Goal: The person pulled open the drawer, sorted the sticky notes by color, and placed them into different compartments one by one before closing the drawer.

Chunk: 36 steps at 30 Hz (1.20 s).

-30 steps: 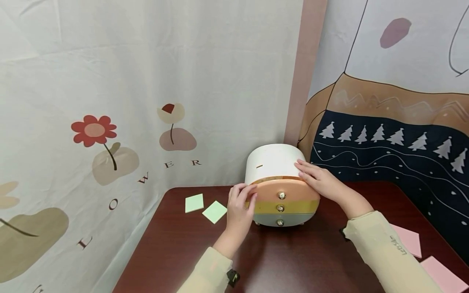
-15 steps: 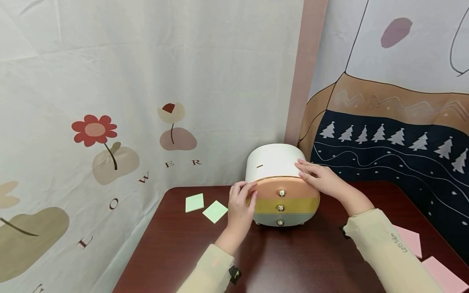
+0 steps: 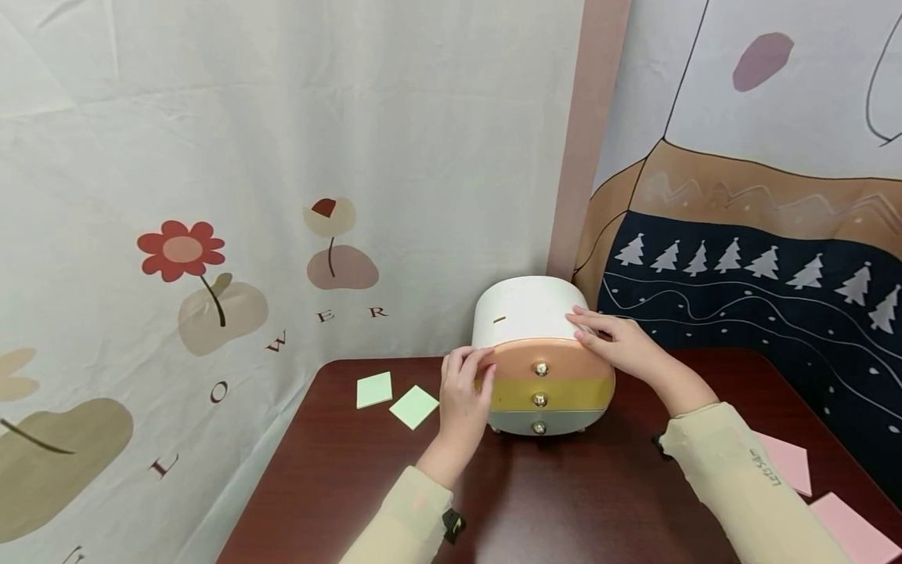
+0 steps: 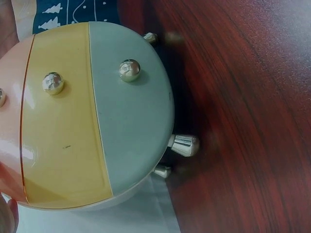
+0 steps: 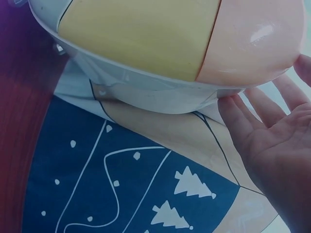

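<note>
A small rounded drawer cabinet [image 3: 528, 305] with a white shell stands on the table. Its front has an orange drawer [image 3: 514, 362] on top, a yellow drawer [image 3: 507, 397] in the middle and a grey-green drawer [image 3: 510, 423] below, each with a shiny round knob. The orange front sits flush with the shell. My left hand [image 3: 461, 392] touches the left edge of the orange front, fingers slightly bent. On the upper right, my right hand [image 3: 623, 345] rests its extended fingers on the shell; in the right wrist view the thumb [image 5: 302, 68] lies at the orange front's edge.
Two light green sticky-note pads [image 3: 374, 390] lie left of the cabinet on the dark red table [image 3: 338, 486]. Pink note pads [image 3: 853, 525] lie at the right, partly behind the right sleeve. Printed curtains [image 3: 423, 157] hang behind the table. Metal feet [image 4: 184, 145] support the cabinet.
The orange drawer has slid back into the cabinet, and the gap above it has vanished. My left hand has moved slightly forward with it. My right hand has stayed in place.
</note>
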Available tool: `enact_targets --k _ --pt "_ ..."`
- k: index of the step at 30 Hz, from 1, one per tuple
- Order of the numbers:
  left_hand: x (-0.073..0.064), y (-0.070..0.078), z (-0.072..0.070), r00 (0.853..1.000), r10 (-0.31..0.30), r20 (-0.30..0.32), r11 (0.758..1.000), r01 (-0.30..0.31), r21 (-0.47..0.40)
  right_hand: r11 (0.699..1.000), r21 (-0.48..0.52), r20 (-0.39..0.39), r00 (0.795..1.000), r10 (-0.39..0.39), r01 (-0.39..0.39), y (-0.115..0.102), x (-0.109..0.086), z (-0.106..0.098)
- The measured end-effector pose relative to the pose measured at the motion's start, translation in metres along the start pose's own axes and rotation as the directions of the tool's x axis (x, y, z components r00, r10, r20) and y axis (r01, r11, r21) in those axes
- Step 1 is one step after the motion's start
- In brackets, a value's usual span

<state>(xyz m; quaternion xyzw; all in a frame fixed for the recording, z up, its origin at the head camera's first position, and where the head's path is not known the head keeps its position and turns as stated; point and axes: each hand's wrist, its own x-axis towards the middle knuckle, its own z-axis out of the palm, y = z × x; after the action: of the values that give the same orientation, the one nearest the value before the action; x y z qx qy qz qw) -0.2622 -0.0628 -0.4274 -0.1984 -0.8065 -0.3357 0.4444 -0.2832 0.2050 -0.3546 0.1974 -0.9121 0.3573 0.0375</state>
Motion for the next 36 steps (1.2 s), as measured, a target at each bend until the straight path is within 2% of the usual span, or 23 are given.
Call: enact_targets --k 15,25,36 --pt "0.002 0.000 0.001 1.000 -0.028 0.000 1.000 0.028 0.011 1.000 -0.008 -0.029 0.999 -0.018 0.018 -0.001 0.000 0.000" --pt "-0.001 -0.001 -0.001 0.997 -0.072 0.033 0.997 0.072 0.007 1.000 0.001 -0.030 1.000 -0.005 0.005 0.002 0.001 0.003" --pt "-0.012 0.002 -0.005 0.994 -0.092 0.053 0.993 0.096 -0.072 1.000 0.009 -0.029 1.000 0.007 -0.006 0.000 0.000 0.003"
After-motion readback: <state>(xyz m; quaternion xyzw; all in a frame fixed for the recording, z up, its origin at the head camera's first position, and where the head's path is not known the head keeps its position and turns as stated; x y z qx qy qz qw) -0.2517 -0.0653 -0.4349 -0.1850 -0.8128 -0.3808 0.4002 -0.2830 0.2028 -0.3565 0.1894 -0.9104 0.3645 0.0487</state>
